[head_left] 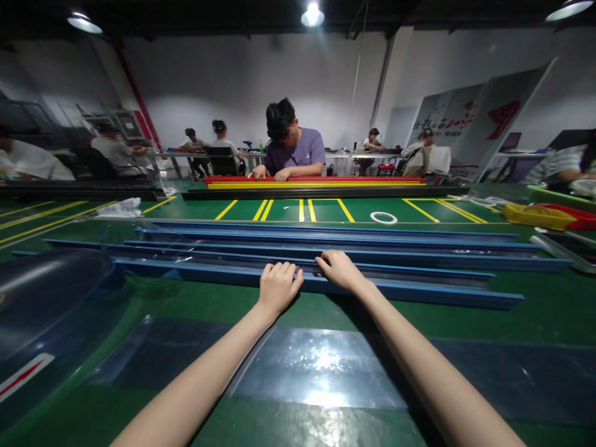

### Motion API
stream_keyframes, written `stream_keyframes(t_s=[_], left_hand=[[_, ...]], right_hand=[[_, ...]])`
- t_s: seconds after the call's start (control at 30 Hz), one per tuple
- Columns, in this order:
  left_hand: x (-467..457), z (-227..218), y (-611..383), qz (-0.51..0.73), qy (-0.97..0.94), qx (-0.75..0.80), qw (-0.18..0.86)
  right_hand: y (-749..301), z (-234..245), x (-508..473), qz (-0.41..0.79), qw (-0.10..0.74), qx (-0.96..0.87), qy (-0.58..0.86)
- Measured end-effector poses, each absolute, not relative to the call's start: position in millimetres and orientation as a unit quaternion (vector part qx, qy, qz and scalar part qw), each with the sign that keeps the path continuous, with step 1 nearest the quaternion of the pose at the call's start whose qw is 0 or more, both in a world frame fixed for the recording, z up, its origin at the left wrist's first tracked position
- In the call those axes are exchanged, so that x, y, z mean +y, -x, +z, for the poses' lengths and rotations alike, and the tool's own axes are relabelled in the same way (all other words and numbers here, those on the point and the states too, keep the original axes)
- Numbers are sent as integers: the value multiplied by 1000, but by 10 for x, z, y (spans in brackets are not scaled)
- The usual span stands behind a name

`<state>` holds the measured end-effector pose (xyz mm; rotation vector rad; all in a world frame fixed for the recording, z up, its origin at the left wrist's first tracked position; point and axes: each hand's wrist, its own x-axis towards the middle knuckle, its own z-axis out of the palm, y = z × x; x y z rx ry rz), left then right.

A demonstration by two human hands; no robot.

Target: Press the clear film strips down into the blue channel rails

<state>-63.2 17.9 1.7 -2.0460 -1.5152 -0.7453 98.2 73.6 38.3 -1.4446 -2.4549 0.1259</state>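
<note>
**Reporter:** Where does the blue rail [419, 293] lie from you?

**Desk:** Directly at your fingers, on the green tabletop [549, 310], nearest of several blue rails. Your left hand [279, 285] rests over its near wall; your right hand [339, 270] reaches slightly farther across, and both sit around the middle of its visible length.

**Reporter:** Are your hands pinching it?

**Desk:** Your fingers curl over it, but the fingertips are hidden, so pinching cannot be told.

**Reporter:** Which way does it point?

**Desk:** Its long axis runs left to right across your front, the right end angled slightly nearer you, beyond a clear strip [335, 366].
</note>
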Motion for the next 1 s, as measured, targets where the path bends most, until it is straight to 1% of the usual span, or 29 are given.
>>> stream_keyframes(t_s=[0.47, 1.0], left_hand=[[175, 19, 641, -276, 754, -544, 243], [168, 33, 634, -258, 788, -500, 252]], right_hand=[[-1057, 370, 749, 30, 142, -859, 491], [-1750, 368, 788, 42, 145, -856, 495]])
